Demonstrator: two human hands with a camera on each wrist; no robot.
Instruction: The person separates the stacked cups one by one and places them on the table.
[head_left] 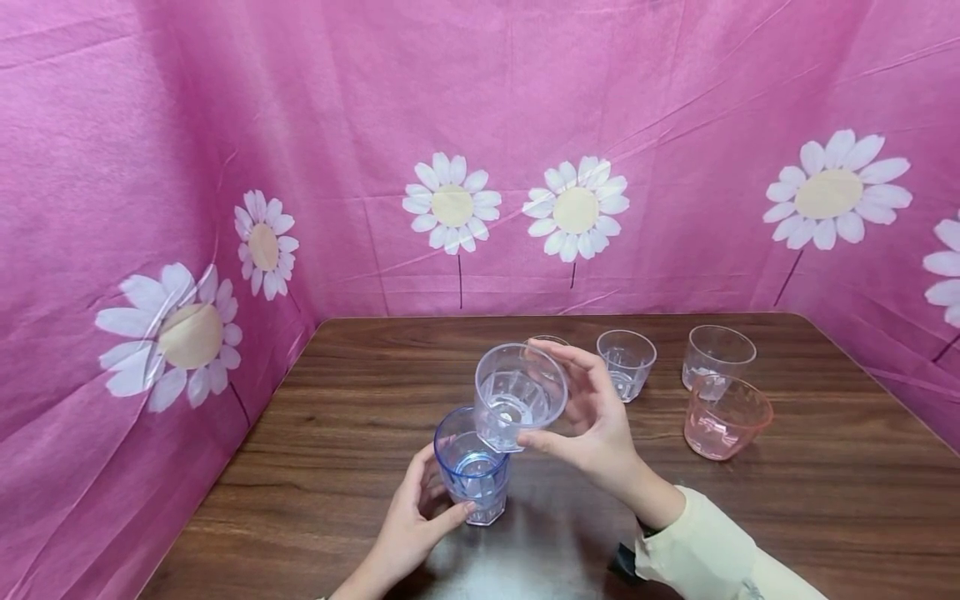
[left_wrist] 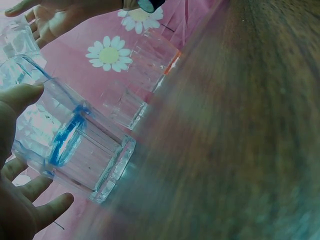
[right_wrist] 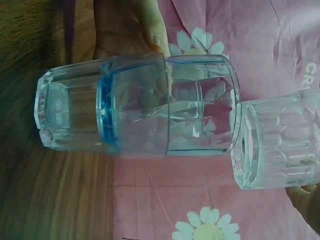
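My left hand holds a blue-rimmed plastic cup, thumb in front and fingers around the far side. That cup sits upright inside a clear cup, whose faceted base stands on the table. With thumb and fingers on opposite sides, my right hand grips another clear cup above the stack. In the right wrist view this cup's base is at the blue cup's rim, set off to one side; whether they touch I cannot tell.
Two clear cups and a pink-orange cup stand on the right of the wooden table. Behind my right hand shows the rim of one more clear cup. A pink flowered cloth hangs around the table.
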